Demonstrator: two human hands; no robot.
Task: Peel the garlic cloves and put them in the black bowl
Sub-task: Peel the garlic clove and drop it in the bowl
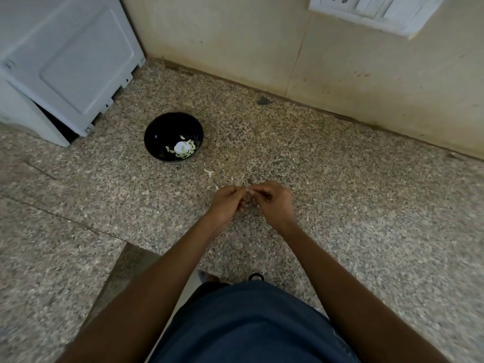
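Speckled stone worktop (pixel 340 192) carries the black bowl (pixel 167 129); nearer than it, left hand (pixel 227 203) and right hand (pixel 272 205) pinch one garlic clove (pixel 247 189), which might slip among the peel scraps (pixel 209 172).

The counter (pixel 340 205) looks like speckled stone, smooth and matt – the black bowl (pixel 162 132) is glossy, the grey appliance (pixel 65 61) smooth plastic, the wall (pixel 235 43) matt and stained

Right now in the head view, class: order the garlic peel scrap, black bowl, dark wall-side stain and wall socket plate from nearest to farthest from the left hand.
From the left hand:
1. Garlic peel scrap, on the counter just beyond it.
2. Black bowl, farther back on the left.
3. Dark wall-side stain, at the wall's foot.
4. Wall socket plate, top right.
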